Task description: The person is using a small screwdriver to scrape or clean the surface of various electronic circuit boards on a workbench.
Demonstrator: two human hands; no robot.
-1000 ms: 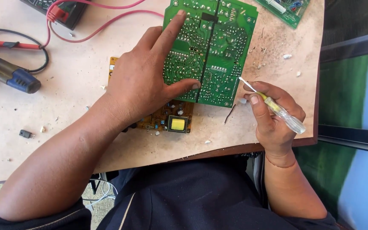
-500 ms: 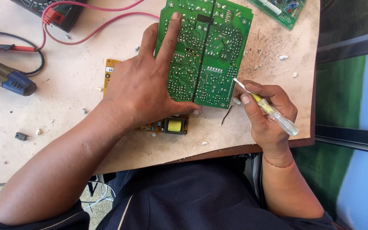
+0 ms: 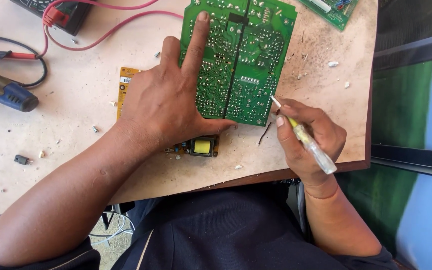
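A green circuit board [image 3: 248, 60] lies solder side up on the worn tabletop [image 3: 76, 115]. My left hand [image 3: 168, 102] presses flat on the board's left half, index finger stretched up along it, thumb at its lower edge. My right hand [image 3: 308, 137] grips a small screwdriver with a clear yellow handle [image 3: 310, 145] like a pen. Its metal tip touches the board's lower right corner. A yellow-brown board [image 3: 126, 82] with a yellow transformer [image 3: 202, 146] lies partly under my left hand.
A blue-handled tool [image 3: 6, 91] lies at the left edge. A multimeter [image 3: 58, 12] with red leads [image 3: 111, 32] sits at the top left. Another green board [image 3: 333, 10] is at the top right. Small screws and debris are scattered. A dark screen panel [image 3: 416, 100] stands right of the table.
My left index finger has slid slightly further up the green board. The screwdriver tip has stayed at the board's lower right corner, with my right hand shifted a little.
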